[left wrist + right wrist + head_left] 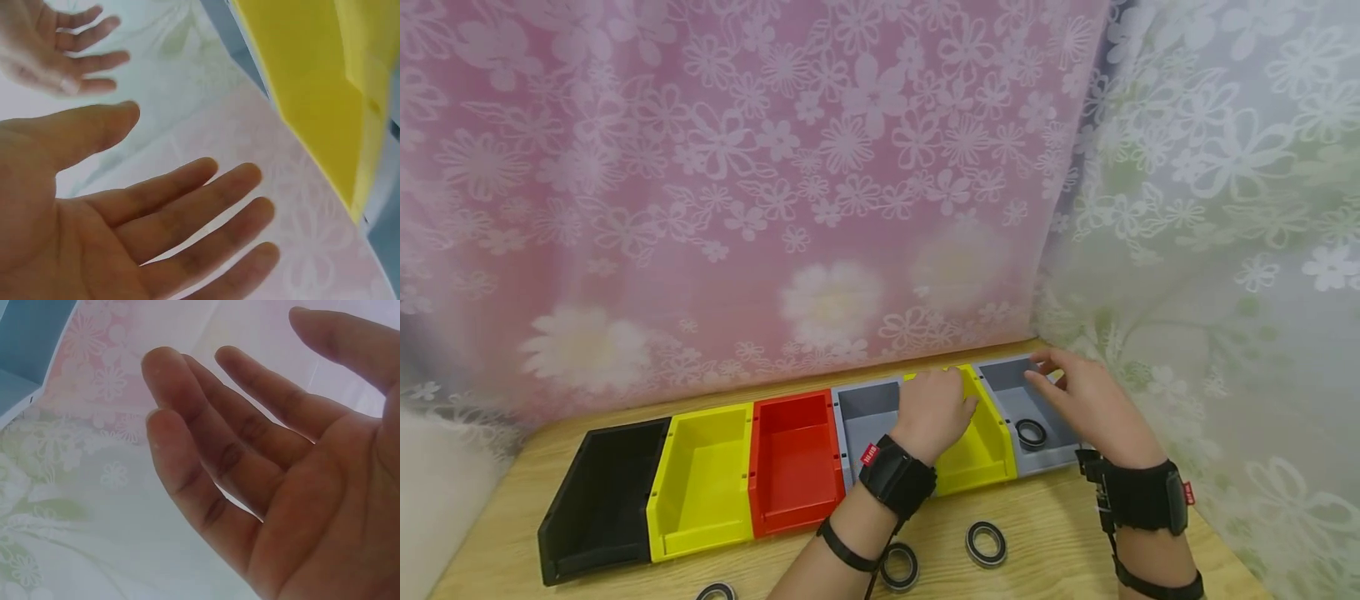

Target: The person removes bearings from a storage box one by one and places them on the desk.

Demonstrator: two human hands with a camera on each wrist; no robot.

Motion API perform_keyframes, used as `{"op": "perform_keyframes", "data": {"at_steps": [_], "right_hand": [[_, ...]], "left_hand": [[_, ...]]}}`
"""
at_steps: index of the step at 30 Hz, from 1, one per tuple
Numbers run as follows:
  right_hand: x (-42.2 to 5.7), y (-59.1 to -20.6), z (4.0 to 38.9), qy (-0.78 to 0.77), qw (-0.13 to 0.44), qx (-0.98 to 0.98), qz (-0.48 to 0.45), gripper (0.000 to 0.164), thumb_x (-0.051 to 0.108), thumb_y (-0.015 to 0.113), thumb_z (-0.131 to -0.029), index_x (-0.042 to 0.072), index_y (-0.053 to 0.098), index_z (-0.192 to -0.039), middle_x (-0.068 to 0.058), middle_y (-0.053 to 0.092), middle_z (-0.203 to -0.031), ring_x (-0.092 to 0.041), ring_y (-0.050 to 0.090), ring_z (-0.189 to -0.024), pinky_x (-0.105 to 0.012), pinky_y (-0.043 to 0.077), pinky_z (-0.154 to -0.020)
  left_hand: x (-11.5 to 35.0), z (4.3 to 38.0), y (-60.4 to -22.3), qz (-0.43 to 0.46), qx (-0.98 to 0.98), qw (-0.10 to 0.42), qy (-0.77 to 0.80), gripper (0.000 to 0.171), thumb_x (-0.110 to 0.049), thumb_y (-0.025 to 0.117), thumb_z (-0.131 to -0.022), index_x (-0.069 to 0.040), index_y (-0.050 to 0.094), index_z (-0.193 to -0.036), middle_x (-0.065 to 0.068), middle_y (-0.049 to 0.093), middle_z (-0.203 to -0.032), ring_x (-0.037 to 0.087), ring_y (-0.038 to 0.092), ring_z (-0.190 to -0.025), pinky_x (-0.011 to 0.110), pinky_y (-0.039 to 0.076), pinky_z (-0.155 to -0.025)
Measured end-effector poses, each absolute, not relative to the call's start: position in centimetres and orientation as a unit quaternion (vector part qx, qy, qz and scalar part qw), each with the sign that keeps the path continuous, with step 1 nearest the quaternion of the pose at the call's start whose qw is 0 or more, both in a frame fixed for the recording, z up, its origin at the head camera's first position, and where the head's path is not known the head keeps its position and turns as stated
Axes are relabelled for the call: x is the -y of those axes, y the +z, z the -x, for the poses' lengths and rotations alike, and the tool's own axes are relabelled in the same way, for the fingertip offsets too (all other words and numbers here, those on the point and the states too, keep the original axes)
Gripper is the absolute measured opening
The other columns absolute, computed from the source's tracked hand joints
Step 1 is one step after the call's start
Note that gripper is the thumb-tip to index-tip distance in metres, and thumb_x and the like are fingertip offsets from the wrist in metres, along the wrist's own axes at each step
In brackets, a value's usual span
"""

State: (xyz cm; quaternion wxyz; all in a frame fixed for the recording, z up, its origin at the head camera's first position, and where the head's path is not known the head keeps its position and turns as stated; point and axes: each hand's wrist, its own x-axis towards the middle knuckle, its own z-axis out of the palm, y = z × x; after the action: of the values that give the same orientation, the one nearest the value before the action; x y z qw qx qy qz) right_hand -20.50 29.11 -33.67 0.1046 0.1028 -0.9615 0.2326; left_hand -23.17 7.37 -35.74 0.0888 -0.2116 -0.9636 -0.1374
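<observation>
In the head view my left hand is held above a yellow bin and the grey bin to its left. The left wrist view shows its fingers extended and apart, with nothing in them. My right hand hovers at the right edge of the far-right grey bin. In the right wrist view its fingers are loosely bent and hold nothing. A black-sealed ball bearing lies inside that grey bin. On the table are more bearings: one near the yellow bin, another beside my left forearm.
To the left, the row continues with a red bin, another yellow bin and a black bin. A further bearing is cut off at the bottom edge. Flowered curtains hang behind and right of the wooden table.
</observation>
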Motion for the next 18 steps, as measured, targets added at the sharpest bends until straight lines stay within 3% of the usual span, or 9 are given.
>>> {"op": "perform_keyframes", "data": {"at_steps": [6, 13, 18], "right_hand": [[-28.9, -33.4, 20.4, 0.233, 0.106, 0.96, -0.114, 0.039, 0.036, 0.058, -0.106, 0.006, 0.064, -0.131, -0.016, 0.069, -0.116, -0.026, 0.066, -0.09, -0.038, 0.051, -0.07], [-28.6, -33.5, 20.6, 0.228, 0.109, 0.96, -0.122, 0.034, 0.03, 0.062, -0.105, 0.006, 0.064, -0.13, -0.013, 0.07, -0.111, -0.024, 0.066, -0.086, -0.038, 0.051, -0.067], [-28.4, -33.6, 20.6, 0.229, 0.11, 0.959, -0.129, 0.033, 0.031, 0.062, -0.105, 0.007, 0.065, -0.128, -0.011, 0.07, -0.109, -0.025, 0.067, -0.087, -0.038, 0.052, -0.066]], "left_hand": [[-10.4, 24.0, -36.5, 0.225, 0.965, 0.083, -0.103, 0.036, -0.042, 0.069, -0.099, -0.015, 0.07, -0.075, -0.003, 0.05, -0.059, 0.013, 0.055, -0.057, 0.024, 0.042, -0.05], [-13.3, 24.1, -38.7, 0.211, 0.972, 0.073, -0.069, 0.03, -0.045, 0.067, -0.098, -0.02, 0.079, -0.087, -0.005, 0.069, -0.078, 0.016, 0.066, -0.076, 0.035, 0.051, -0.076], [-14.3, 23.9, -39.6, 0.196, 0.976, 0.058, -0.075, 0.029, -0.047, 0.069, -0.097, -0.02, 0.079, -0.09, -0.004, 0.071, -0.081, 0.016, 0.066, -0.079, 0.037, 0.052, -0.082]]}}
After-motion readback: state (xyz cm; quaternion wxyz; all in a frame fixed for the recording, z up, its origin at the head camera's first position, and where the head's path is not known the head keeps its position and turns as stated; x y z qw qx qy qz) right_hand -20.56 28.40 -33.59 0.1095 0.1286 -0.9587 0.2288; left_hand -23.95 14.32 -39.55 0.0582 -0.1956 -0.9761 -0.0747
